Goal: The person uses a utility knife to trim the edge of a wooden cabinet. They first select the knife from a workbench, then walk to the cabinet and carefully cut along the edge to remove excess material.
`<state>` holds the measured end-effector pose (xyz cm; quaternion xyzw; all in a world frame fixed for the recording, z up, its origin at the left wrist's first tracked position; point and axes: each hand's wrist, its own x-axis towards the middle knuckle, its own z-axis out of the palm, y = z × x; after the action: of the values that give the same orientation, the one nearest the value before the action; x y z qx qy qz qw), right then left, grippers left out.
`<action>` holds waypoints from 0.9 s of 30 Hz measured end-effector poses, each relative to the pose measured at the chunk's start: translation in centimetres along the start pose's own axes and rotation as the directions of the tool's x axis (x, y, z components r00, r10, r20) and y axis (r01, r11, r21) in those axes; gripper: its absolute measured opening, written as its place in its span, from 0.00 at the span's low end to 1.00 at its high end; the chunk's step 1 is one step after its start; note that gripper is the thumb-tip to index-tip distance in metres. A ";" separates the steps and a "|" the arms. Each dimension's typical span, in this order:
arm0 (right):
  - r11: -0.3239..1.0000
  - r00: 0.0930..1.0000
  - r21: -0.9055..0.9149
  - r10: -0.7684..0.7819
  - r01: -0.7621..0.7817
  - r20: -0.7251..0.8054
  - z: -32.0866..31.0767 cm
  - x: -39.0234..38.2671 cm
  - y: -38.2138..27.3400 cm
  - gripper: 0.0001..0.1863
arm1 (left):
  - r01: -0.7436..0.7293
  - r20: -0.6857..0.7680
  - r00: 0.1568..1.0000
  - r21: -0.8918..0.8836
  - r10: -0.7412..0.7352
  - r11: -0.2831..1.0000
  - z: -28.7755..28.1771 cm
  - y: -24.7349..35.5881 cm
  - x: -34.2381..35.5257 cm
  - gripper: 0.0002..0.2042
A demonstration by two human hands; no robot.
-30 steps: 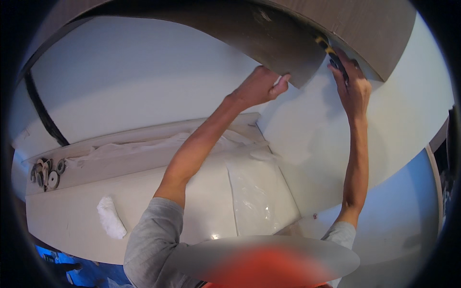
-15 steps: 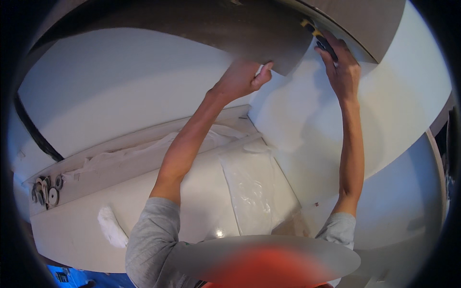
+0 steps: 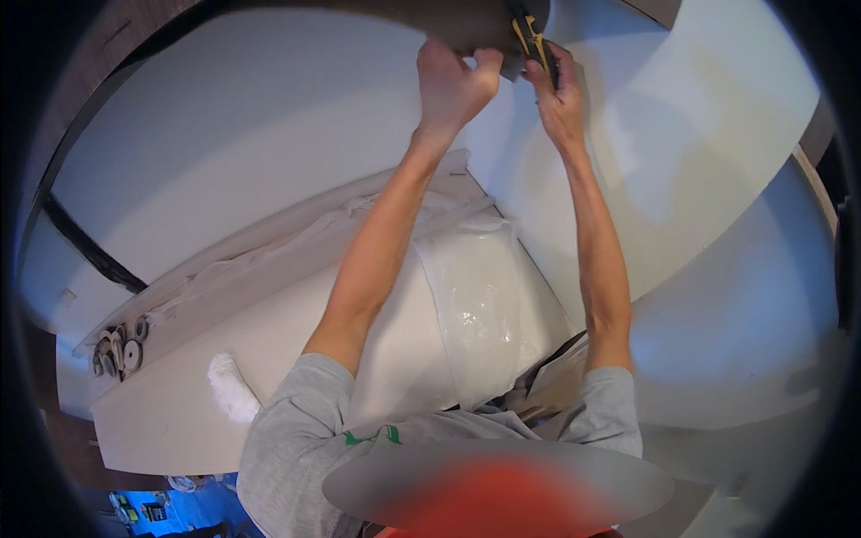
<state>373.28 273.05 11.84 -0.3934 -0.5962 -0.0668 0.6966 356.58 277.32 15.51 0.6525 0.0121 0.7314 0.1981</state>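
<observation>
A dark brown, flexible sheet (image 3: pixel 466 22) hangs down from the top of the view. My left hand (image 3: pixel 456 85) is closed on its lower edge, thumb side toward the right. Close beside it, my right hand (image 3: pixel 560 103) grips a yellow and black utility knife (image 3: pixel 531 40), which points upward in front of the sheet's right part. Whether the blade touches the sheet cannot be made out. Both arms are raised in front of a pale wall.
Below lies a cream surface with a clear plastic sheet (image 3: pixel 475 314) and a white fluffy roller cover (image 3: pixel 231 387). Several tape rolls (image 3: pixel 133 354) sit at its left end. A brown panel corner (image 3: pixel 659 9) juts in at upper right. Blue covering with small items (image 3: pixel 184 507) shows at lower left.
My right hand and the knife have moved left, close to my left hand. My left hand has risen slightly in view with the sheet's edge. The whole view has shifted.
</observation>
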 end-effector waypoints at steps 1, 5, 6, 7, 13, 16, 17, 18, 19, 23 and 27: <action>1.000 1.000 0.002 -0.022 0.022 -0.015 0.3 -0.3 0.3 0.21 | 0.102 0.045 0.994 -0.017 -0.101 0.995 0.5 0.5 0.4 0.07; 0.999 0.998 0.006 -0.031 0.032 -0.052 -1.1 -0.7 -0.7 0.23 | 0.201 0.124 0.971 0.039 -0.204 0.979 2.2 1.2 0.8 0.11; 0.999 0.996 -0.027 0.036 -0.039 -0.077 -2.1 -0.8 -1.3 0.24 | 0.144 0.158 0.976 0.058 -0.151 0.988 2.4 1.0 0.5 0.13; 0.993 0.993 0.049 0.112 -0.110 -0.023 -3.1 -0.8 -2.0 0.24 | 0.113 0.203 0.971 0.082 -0.128 0.990 2.5 0.7 0.0 0.14; 0.848 0.909 0.328 0.399 -0.416 0.120 -5.4 4.5 -3.8 0.22 | 0.076 0.397 0.905 0.197 -0.151 0.977 -1.5 -3.1 0.0 0.15; 0.724 0.769 0.266 0.567 -0.636 0.294 -6.4 9.3 -3.9 0.18 | -0.034 0.482 0.872 0.240 -0.088 0.970 -2.6 -4.7 0.6 0.15; 0.712 0.757 0.259 0.617 -0.653 0.212 -6.1 10.4 -3.7 0.15 | -0.016 0.505 0.856 0.241 -0.111 0.970 -2.8 -5.1 1.0 0.15; 0.702 0.744 0.258 0.656 -0.664 0.130 -5.3 11.3 -3.3 0.14 | -0.047 0.493 0.867 0.223 -0.071 0.974 -2.9 -5.5 0.8 0.16; 0.694 0.727 0.261 0.685 -0.671 0.049 -4.5 12.2 -3.2 0.15 | -0.084 0.478 0.878 0.210 -0.027 0.974 -3.1 -5.7 0.7 0.17; 0.642 0.696 0.284 0.698 -0.712 0.168 -5.0 13.9 -3.5 0.13 | -0.119 0.522 0.853 0.193 0.001 0.974 -3.9 -6.4 1.2 0.19; 0.630 0.666 0.220 0.717 -0.745 0.204 -4.2 15.3 -4.0 0.13 | -0.206 0.523 0.848 0.183 0.082 0.961 -4.7 -7.4 2.1 0.18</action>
<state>378.61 273.43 27.34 -0.4994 -0.4213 0.3270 0.6828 353.94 285.92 14.80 0.8405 -0.0046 0.5384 0.0608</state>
